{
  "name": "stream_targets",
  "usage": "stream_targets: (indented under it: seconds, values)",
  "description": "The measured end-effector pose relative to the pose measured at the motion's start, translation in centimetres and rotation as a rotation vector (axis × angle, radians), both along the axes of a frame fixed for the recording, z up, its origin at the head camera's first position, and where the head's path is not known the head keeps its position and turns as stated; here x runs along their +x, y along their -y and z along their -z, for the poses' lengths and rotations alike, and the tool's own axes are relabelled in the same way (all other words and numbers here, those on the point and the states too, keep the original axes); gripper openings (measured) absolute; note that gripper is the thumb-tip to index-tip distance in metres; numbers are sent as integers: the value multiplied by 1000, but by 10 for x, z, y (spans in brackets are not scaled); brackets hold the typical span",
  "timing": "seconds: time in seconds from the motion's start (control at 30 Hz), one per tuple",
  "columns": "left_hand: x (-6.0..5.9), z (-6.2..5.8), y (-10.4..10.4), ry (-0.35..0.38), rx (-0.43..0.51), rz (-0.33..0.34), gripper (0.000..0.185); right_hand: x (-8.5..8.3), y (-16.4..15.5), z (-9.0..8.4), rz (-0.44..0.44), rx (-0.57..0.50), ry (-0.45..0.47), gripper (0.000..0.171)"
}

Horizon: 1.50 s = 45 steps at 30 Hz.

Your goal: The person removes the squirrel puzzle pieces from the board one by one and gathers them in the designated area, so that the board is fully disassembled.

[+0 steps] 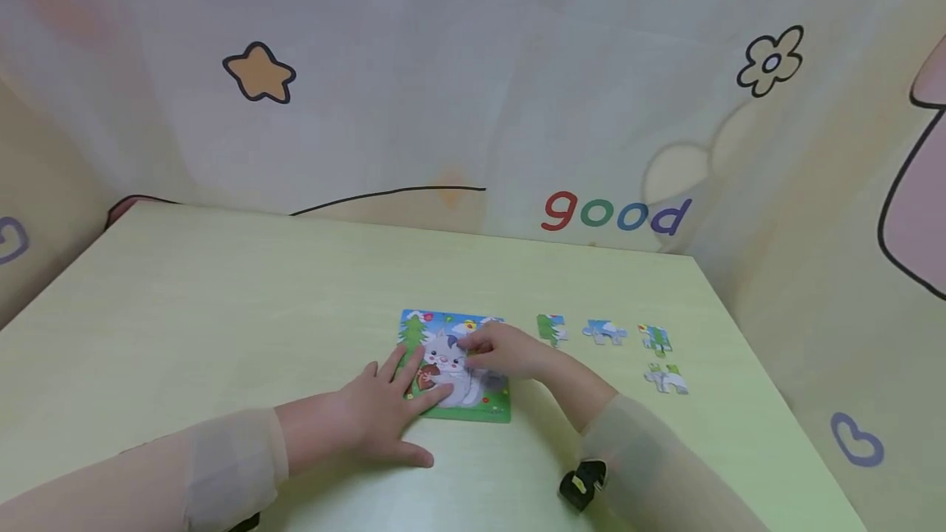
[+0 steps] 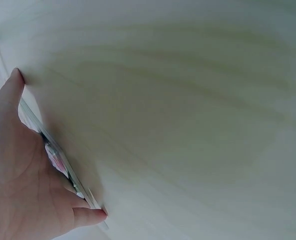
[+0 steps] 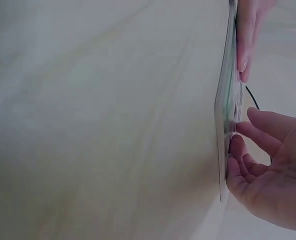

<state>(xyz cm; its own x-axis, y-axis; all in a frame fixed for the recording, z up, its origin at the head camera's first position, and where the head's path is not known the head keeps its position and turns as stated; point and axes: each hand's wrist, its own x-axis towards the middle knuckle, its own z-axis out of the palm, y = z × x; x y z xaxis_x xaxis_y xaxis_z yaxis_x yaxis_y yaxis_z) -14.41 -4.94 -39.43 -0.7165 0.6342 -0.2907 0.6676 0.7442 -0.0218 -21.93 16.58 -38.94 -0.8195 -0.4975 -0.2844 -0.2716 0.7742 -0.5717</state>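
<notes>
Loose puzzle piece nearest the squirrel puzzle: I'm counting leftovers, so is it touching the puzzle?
Apart. The head view shows a strip of bare tabletop between the loose puzzle piece and the squirrel puzzle.

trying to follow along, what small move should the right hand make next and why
Probably press down gently with the right hand before reaching for the four loose pieces: its fingers touch the puzzle, where the left hand lies spread.
</notes>
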Motion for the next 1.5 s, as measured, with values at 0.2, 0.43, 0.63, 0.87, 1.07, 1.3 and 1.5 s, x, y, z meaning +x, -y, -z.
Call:
stream_targets:
  seconds: [0.2,0.43,0.63,0.87,1.07,1.3,1.5]
  values:
    - [0,3,1,14,5,-1,85,0,3,-1,50,-1,41,29]
    - [-1,1,0,29,4,7,85,-2,3,-3,83,-13,52,22]
    - [0,-1,-1,37,3,7,85,-2,3,-4,113,-33,101,19]
    - [0,-1,-3,32,-12,-3,85,-4,4,-1,135,-26,99,18]
    - [1,-3,-2,30,-14,-12,84,-6,14,1,194,-9,38,9]
    - [1,-5,-3,37,-3,-11,84,-9,13,1,260,-60,33,14]
    - [0,-4,-4,32,-17,-10,85,-9,11,3,252,-98,86,21]
